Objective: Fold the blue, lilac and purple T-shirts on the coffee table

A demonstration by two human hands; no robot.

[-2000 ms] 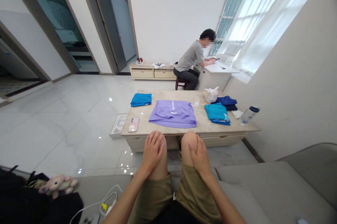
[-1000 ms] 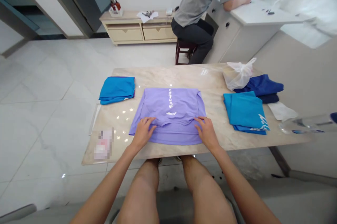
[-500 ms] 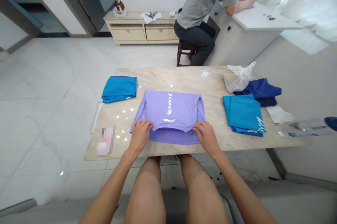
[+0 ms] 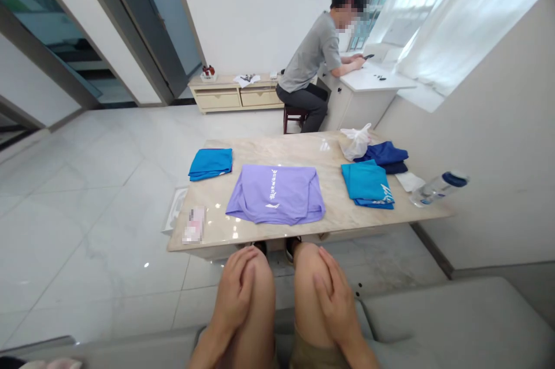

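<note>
My left hand (image 4: 235, 287) lies open over my left knee, its fingers draped on the skin. Likewise my right hand (image 4: 337, 296) rests open on my right knee, thumb apart from the fingers. Neither hand holds anything. In front of them on the marble-patterned table (image 4: 269, 149), a purple shirt (image 4: 290, 195) lies folded, white lettering and a logo facing up, its lower edge loosely curved. Folded blue clothing (image 4: 210, 163) lies to the left of it. Another folded blue shirt (image 4: 367, 182) with white print lies to the right.
Behind the right-hand stack are a white plastic bag (image 4: 356, 142) and dark blue clothing (image 4: 385, 155). A clear water bottle (image 4: 437, 188) stands near the table's right end. A person (image 4: 312, 56) sits on a stool at a white desk. A low cabinet (image 4: 219, 98) lines the wall.
Both hands have let go of the purple shirt's near edge and come back onto my knees. That edge now lies down flat. My view has tilted up, showing more of the seated person.
</note>
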